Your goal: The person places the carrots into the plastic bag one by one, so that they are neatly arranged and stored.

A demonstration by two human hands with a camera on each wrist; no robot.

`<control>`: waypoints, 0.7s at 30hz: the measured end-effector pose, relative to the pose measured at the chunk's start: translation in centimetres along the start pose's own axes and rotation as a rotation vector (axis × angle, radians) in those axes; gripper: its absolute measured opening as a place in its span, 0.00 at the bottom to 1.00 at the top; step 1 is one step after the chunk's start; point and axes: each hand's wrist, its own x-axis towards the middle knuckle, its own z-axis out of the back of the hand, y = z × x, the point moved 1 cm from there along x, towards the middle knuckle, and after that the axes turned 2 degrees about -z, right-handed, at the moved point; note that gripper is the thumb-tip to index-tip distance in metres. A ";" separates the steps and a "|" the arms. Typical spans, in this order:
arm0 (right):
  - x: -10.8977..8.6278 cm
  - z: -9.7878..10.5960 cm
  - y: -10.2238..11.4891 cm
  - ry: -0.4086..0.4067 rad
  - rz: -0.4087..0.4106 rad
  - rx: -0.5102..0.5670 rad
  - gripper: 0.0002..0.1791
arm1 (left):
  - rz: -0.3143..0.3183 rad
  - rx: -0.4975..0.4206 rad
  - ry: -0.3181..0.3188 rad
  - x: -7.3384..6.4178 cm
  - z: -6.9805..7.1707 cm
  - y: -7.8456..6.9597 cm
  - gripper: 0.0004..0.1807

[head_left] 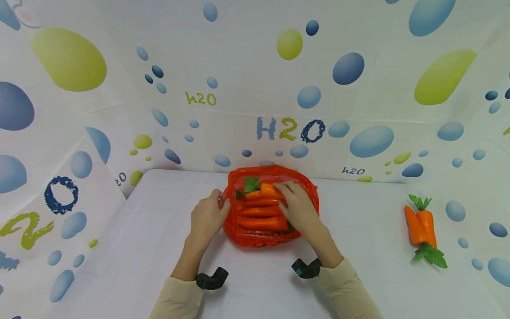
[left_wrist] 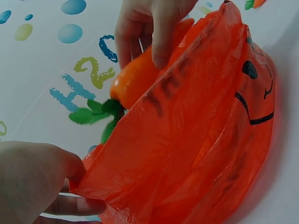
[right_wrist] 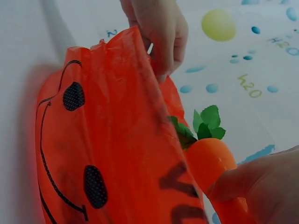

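Note:
A red plastic bag (head_left: 247, 241) with black printed marks lies with its mouth spread, and several toy carrots (head_left: 260, 223) with green leaves lie inside. At the bag's left side, my left hand (head_left: 207, 217) pinches the rim between thumb and fingers. My right hand (head_left: 299, 206) reaches over the right side and grips an orange carrot (head_left: 270, 191) at the top of the pile. In the left wrist view this carrot (left_wrist: 135, 84) shows above the rim, its leaves pointing toward my left hand. The bag's wall hides the other carrots in both wrist views.
Two more toy carrots (head_left: 417, 228) lie side by side at the right of the white table (head_left: 358, 221), leaves at opposite ends. Behind the table stands a backdrop (head_left: 239, 106) with blue and green drops and lettering.

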 end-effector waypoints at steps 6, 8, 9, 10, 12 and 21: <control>0.1 -0.9 0.1 0.037 -0.012 -0.035 0.24 | 0.004 0.001 0.003 0.0 -0.2 0.0 0.11; 0.1 -1.3 0.2 0.047 -0.015 -0.045 0.23 | 0.005 0.002 0.004 0.0 -0.3 0.0 0.11; 0.1 -1.5 0.2 0.051 -0.017 -0.049 0.23 | 0.005 0.002 0.002 0.0 -0.3 0.0 0.11; 0.2 -1.6 0.2 0.051 -0.017 -0.052 0.23 | 0.006 0.003 0.001 0.0 -0.3 0.1 0.11; 0.2 -1.9 0.2 0.058 -0.024 -0.057 0.22 | 0.003 0.005 -0.004 0.1 -0.3 0.1 0.10; 0.1 -3.3 0.1 0.095 -0.029 -0.064 0.21 | -0.011 0.021 -0.015 0.2 -0.2 0.0 0.10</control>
